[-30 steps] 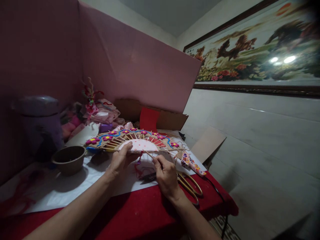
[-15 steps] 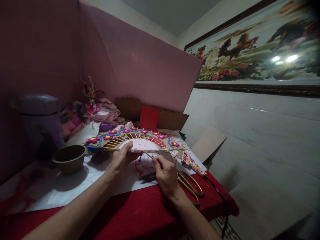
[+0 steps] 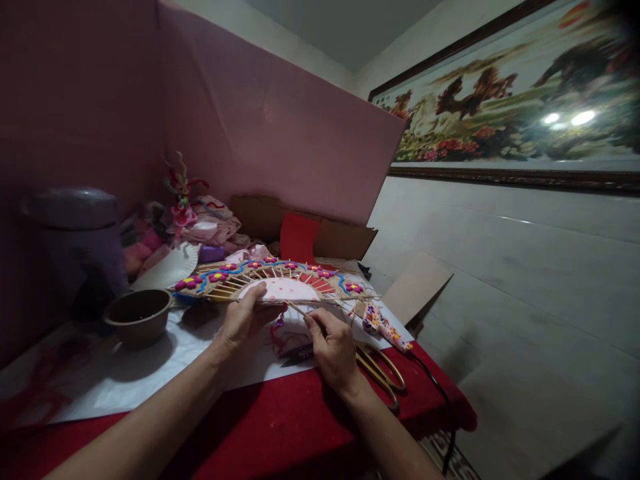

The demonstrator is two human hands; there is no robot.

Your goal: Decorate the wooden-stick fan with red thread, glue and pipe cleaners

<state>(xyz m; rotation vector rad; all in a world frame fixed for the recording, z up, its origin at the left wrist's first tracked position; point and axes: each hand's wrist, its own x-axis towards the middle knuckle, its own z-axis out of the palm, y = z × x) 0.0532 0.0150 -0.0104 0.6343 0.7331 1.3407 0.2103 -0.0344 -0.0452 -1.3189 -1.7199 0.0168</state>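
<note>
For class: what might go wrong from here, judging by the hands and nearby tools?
The thin wooden stick in the right hand points at the flower-trimmed, fan-shaped piece in the left hand; a slip might mark it.
Gold-handled metal scissors lie beside that right hand, which might catch them.
The floral tool has a black cord hanging off the red-covered table; a snag might drag it.

Your one head view, forward and down
From your head you face across the worktop (image 3: pixel 280 413), close behind your left hand (image 3: pixel 244 321) and right hand (image 3: pixel 334 348), with the pink panel (image 3: pixel 280 127) ahead and the framed picture (image 3: pixel 500 117) at upper right.
</note>
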